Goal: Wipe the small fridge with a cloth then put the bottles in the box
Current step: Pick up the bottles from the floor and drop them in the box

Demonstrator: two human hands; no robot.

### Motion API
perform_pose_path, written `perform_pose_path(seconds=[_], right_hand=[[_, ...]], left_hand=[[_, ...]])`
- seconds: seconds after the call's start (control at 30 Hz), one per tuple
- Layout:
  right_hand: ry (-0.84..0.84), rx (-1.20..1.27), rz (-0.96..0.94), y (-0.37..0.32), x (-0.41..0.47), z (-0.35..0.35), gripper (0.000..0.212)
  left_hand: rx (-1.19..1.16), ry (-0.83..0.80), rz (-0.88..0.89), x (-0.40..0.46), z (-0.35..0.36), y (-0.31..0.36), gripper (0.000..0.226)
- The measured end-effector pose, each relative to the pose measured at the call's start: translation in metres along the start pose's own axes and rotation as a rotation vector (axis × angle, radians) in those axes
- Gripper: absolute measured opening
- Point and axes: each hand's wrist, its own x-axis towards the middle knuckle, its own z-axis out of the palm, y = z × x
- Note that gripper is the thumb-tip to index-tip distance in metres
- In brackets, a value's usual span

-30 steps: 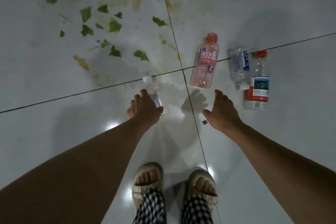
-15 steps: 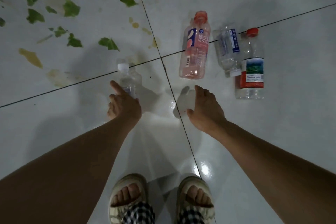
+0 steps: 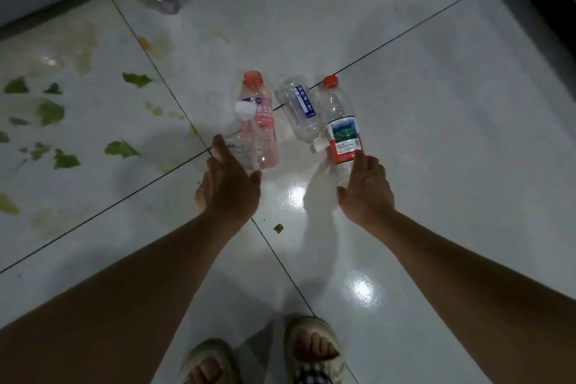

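three bottles (image 3: pixel 299 115) side by side on floor (image 3: pixel 436 134)

Four bottles, two hands, two slippered feet on the tiled floor (image 3: pixel 436 103).

Bottles: one white-capped clear bottle (image 3: pixel 244 137), one pink bottle (image 3: pixel 265 121), one blue-labelled clear bottle (image 3: pixel 300 109), one red-labelled bottle (image 3: pixel 341 131). One left hand (image 3: pixel 229 187), one right hand (image 3: pixel 366 193). Two slippers (image 3: pixel 314 349). About a dozen green leaf scraps (image 3: pixel 121 148) toward the floor's left edge.
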Motion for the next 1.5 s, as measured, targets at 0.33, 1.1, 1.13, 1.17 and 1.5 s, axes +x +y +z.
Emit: perform_pose_path(seconds=[0.33,1.1,1.13,1.17,1.5], right_hand=[[0.109,0.13,0.06,0.023,0.059,0.026,0.084],[0.0,0.186,0.184,0.019,-0.05,-0.139,0.058],[-0.001,0.189,0.185,0.017,-0.061,-0.16,0.058],[0.0,0.189,0.182,0.016,-0.072,-0.183,0.058],[0.142,0.116,0.124,0.008,-0.179,-0.384,0.067]], left_hand=[[0.079,0.003,0.135,0.031,0.026,0.033,0.08],[0.254,-0.116,0.145,-0.065,-0.097,0.136,0.073],[0.26,-0.12,0.141,-0.076,-0.114,0.149,0.072],[0.263,-0.124,0.142,-0.086,-0.132,0.164,0.071],[0.29,-0.103,0.295,-0.19,-0.289,0.281,0.06]])
